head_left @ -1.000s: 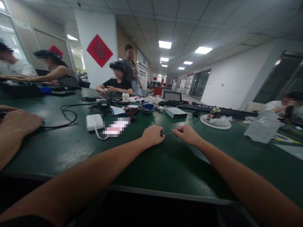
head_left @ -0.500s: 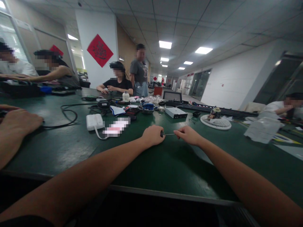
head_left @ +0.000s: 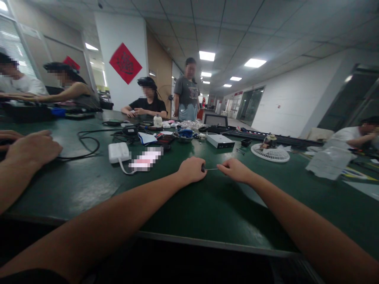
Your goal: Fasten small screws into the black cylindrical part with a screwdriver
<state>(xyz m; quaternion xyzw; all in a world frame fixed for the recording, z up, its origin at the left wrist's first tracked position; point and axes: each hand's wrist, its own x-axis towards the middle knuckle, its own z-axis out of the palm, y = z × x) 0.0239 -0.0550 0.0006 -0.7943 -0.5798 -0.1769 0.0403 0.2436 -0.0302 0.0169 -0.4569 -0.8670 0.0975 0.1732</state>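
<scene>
Thin silver metal rod [head_left: 211, 169] bridging the gap between hands over dark green workbench [head_left: 207, 213], left hand [head_left: 192, 170] closing around black end [head_left: 203, 168], right hand [head_left: 233, 170] pinching far tip, fingers hiding exact grip

Ahead of the left hand [head_left: 192, 169], a long dark green workbench [head_left: 89, 189] stretches across the view, and beyond it stands a white pillar [head_left: 122, 96] bearing a red diamond-shaped paper hanging [head_left: 125, 63]. Farther left of that hand, a window with blinds [head_left: 13, 39] glows bright. Past the right hand [head_left: 235, 170], a white wall [head_left: 284, 106] holds glass doors [head_left: 250, 106], and a pale floor [head_left: 233, 123] runs into the distance. Overhead, rectangular lights [head_left: 207, 56] shine from a tiled ceiling [head_left: 266, 23].
</scene>
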